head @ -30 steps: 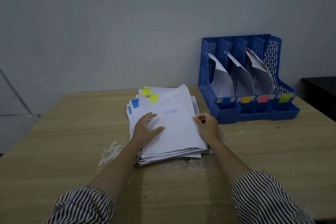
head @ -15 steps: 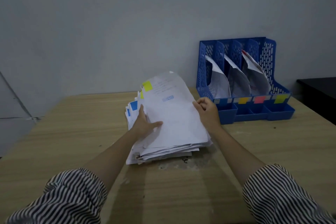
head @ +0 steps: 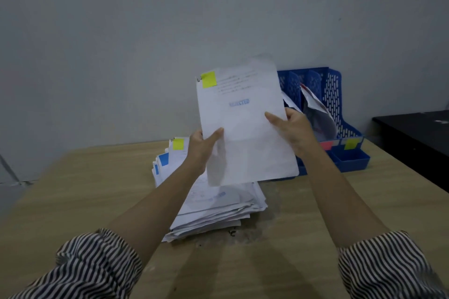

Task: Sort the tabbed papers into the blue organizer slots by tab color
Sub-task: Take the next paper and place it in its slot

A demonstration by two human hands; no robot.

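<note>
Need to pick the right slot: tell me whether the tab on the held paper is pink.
No, the held paper, gripped by left hand and right hand, carries a yellow tab at its top left corner.

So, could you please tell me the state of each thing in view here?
Yellow-tabbed paper: lifted off the stack, held upright.
Left hand: pinching the paper's left edge.
Right hand: gripping its right edge.
Paper stack: lying on the table, untidy.
Blue organizer: upright, papers in its slots.

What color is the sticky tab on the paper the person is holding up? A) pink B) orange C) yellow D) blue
C: the held paper, gripped by the left hand and right hand, has a yellow tab at its top left corner.
</note>
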